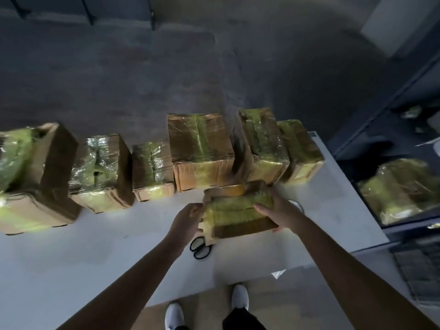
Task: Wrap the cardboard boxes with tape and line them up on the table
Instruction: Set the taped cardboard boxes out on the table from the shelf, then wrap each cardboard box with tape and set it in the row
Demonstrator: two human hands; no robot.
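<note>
Gripping the taped cardboard box (pixel 235 210), the left hand (pixel 189 219) pinches its left edge and the right hand (pixel 277 210) clasps its right end. It lies between them over the table (pixel 95 246), just before the row of wrapped boxes (pixel 200 148).

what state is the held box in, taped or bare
Taped: glossy yellowish tape crosses the box, gripped by left hand and right hand.

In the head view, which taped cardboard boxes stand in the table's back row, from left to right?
Big green-taped cardboard box → shiny-wrapped box → small low box → wide brown box → tall green-topped box → lower box at the right end.
</note>
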